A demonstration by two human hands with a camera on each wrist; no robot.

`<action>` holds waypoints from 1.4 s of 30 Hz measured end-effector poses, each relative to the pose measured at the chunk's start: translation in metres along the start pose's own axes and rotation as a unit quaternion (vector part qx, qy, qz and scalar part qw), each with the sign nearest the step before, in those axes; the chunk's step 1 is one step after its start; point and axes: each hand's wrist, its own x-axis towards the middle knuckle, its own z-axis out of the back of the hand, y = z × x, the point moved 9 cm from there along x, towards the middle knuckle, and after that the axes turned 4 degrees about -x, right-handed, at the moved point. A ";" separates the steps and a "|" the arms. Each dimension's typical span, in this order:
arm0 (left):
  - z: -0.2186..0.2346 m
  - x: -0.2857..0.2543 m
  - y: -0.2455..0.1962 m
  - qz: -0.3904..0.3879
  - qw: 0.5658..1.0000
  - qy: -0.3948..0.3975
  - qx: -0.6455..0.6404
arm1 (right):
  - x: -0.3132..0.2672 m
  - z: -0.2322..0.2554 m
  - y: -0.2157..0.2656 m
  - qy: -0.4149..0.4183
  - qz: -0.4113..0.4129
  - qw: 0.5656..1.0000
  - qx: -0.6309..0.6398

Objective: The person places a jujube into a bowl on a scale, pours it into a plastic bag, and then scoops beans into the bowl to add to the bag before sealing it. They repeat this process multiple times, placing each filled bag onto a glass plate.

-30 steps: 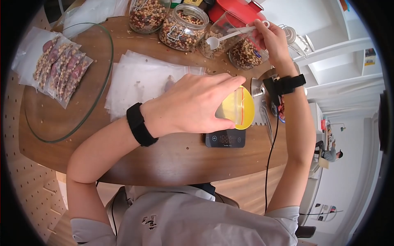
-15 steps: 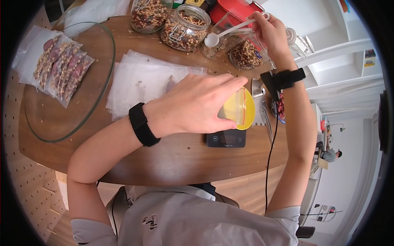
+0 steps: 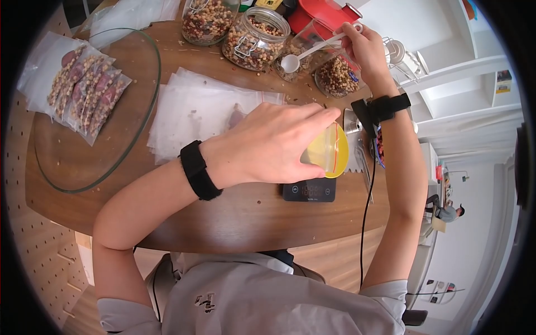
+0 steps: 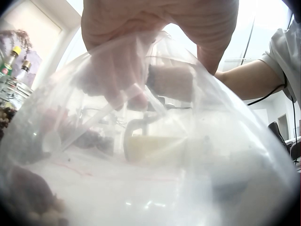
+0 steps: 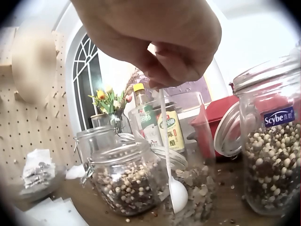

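My left hand (image 3: 273, 142) holds a clear zip bag (image 4: 225, 155) by its mouth, thumb and forefinger apart along the opening. A dark red piece (image 4: 30, 188) and pale beans show low at the left of the left wrist view. Under the bag is a yellow bowl (image 3: 344, 152), by a black digital scale (image 3: 309, 192) with lit digits. In my right hand (image 3: 367, 53), a long-handled white measuring spoon (image 5: 178, 194) is pinched near its handle's end, bowl downward. The spoon's bowl overlaps a clear jar of pale flakes (image 5: 200, 190).
Several glass jars of mixed beans (image 3: 254, 42) line the back, near a red pot (image 3: 318, 14). Flat plastic bags (image 3: 192, 114) lie left of the bowl. Farther left, filled bags (image 3: 89, 92) rest on a glass dish (image 3: 53, 167). A metal funnel (image 3: 352, 124) sits right.
The white spoon in my right hand rose slightly, then came down a little toward the flake jar. My left hand keeps its hold on the bag over the bowl.
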 end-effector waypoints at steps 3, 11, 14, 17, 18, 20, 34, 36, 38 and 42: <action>0.000 0.000 0.000 -0.002 1.000 -0.001 0.001 | -0.003 -0.007 0.005 0.002 0.056 0.998 0.012; -0.001 -0.001 0.000 -0.002 1.000 -0.002 0.000 | -0.001 -0.004 -0.003 0.017 0.020 0.999 0.018; -0.001 -0.001 0.000 0.000 1.000 -0.001 0.006 | -0.002 -0.005 -0.006 0.032 0.005 0.999 0.042; 0.000 0.000 -0.001 0.002 1.000 0.003 0.012 | -0.001 0.000 -0.019 0.023 -0.030 0.996 0.079; 0.000 0.000 -0.001 0.001 1.000 0.001 0.011 | -0.001 0.002 -0.024 0.016 -0.041 0.995 0.091; 0.000 0.000 -0.001 -0.002 1.000 -0.002 0.009 | -0.002 0.007 -0.029 -0.006 -0.053 0.995 0.085; 0.000 -0.001 -0.003 -0.022 1.000 -0.016 0.011 | -0.008 0.004 -0.024 0.034 -0.039 0.993 0.102; 0.000 0.000 -0.004 -0.024 0.999 -0.017 0.013 | -0.008 0.003 -0.023 0.048 -0.038 0.993 0.102; 0.000 0.000 -0.003 -0.026 0.999 -0.017 0.014 | -0.005 0.003 -0.031 0.055 -0.047 0.990 0.121; 0.001 -0.001 -0.004 -0.029 0.999 -0.021 0.009 | -0.010 0.010 -0.043 0.008 -0.089 0.987 0.132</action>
